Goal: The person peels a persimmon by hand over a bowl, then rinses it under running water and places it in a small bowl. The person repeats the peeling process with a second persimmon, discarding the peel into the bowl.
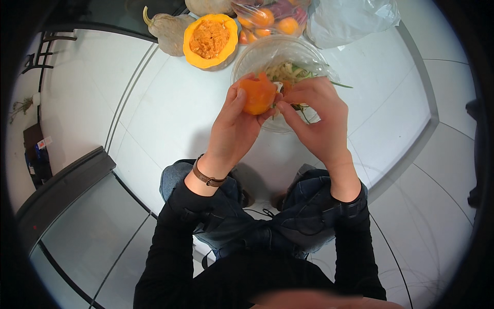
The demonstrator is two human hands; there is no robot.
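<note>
Your L hand [232, 117] closed round fruit [259, 98], held btwn thumb + fingers; R hand [321, 116] nearly pinched at fruit's R side, can't tell on what. Fruit over bowl [250, 56], pumpkin [225, 44] beyond; room L over floor [159, 110].

From my side I see the fruit [258, 96] in strong orange. The cut pumpkin [210, 43] is bright yellow at its rim and deeper orange in the pulp; the whole pumpkin [171, 34] is a dull beige-grey. The sleeves [172, 234] are black, the jeans [309, 208] dark blue, the strap [208, 179] brown, and the floor [170, 103] white with thin dark lines.
</note>
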